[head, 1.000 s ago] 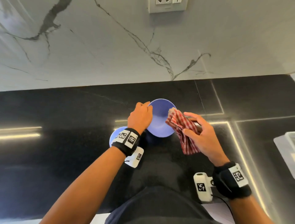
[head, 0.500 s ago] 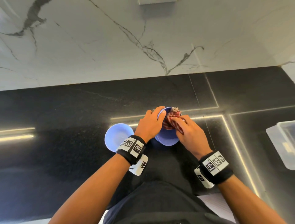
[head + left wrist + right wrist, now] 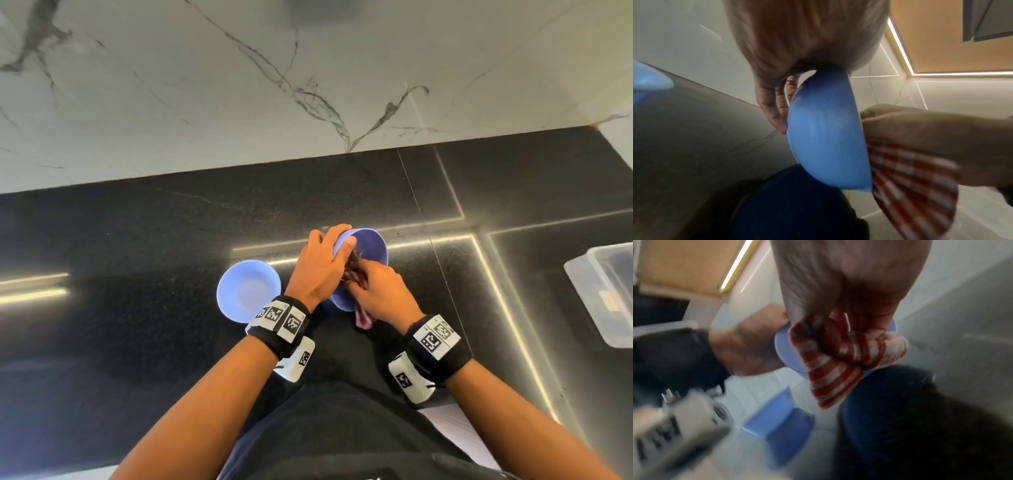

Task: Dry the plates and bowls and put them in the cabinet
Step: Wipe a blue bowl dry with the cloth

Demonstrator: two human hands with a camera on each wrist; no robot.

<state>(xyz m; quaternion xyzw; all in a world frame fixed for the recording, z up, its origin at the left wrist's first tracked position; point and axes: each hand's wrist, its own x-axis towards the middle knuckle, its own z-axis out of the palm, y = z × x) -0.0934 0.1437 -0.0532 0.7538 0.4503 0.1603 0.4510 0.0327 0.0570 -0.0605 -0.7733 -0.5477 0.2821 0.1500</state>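
Observation:
My left hand (image 3: 320,265) grips a blue bowl (image 3: 371,246) by its rim, tilted on edge above the black counter (image 3: 137,257). The left wrist view shows that bowl (image 3: 828,142) from its underside with my fingers curled over the rim. My right hand (image 3: 376,291) holds a red-and-white checked cloth (image 3: 363,317) bunched inside the bowl. In the right wrist view the cloth (image 3: 834,363) hangs from my curled fingers against the bowl (image 3: 783,350). A second blue bowl (image 3: 248,291) stands upright on the counter just left of my left wrist.
A clear plastic container (image 3: 603,291) sits at the right edge of the counter. A marble-patterned wall (image 3: 308,85) rises behind the counter. Light strips reflect in the counter's glossy surface.
My right hand has pushed the cloth from beside the bowl down into it. The bowl has tipped further on edge, and my head has moved so the second bowl shows fully.

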